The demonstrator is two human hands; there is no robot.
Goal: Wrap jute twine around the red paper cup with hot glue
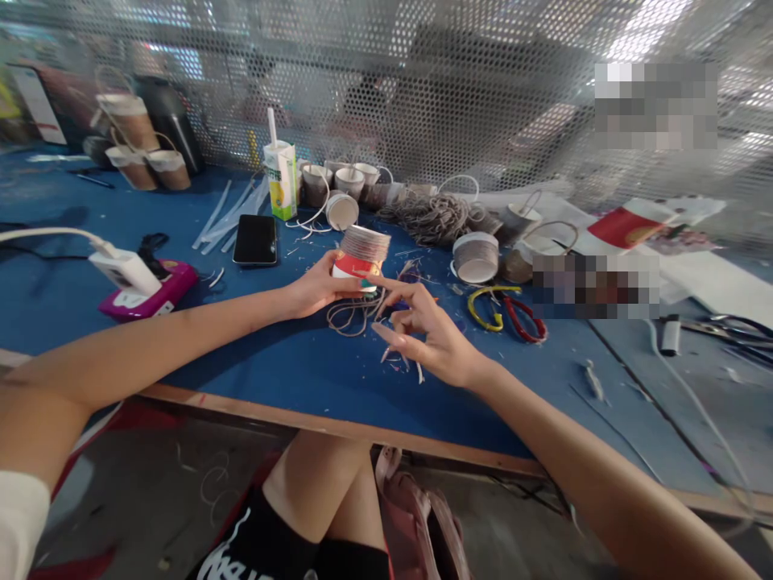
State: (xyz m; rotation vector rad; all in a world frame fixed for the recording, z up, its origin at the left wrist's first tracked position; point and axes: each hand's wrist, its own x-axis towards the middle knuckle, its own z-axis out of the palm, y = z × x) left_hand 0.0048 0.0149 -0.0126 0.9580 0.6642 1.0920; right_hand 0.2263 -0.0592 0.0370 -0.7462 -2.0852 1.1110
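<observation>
My left hand (320,283) is wrapped round a red and white paper cup (353,264), tilted a little above the table. Grey-brown cord (367,240) is wound in rows round one end of that cup. My right hand (426,330) is just to the right, its fingers apart and the index finger reaching to the cup's side. Whether that fingertip presses on the cup I cannot tell. A loose loop of the same cord (347,316) hangs or lies below the cup, between my two hands.
Behind lie a tangled cord heap (431,216), several cord-wrapped cups (476,256) and a drink carton (281,181). Yellow- and red-handled scissors (504,310) lie right of my right hand. A phone (255,239) and a purple power strip (175,288) are on the left; a lighter (670,334) sits far right.
</observation>
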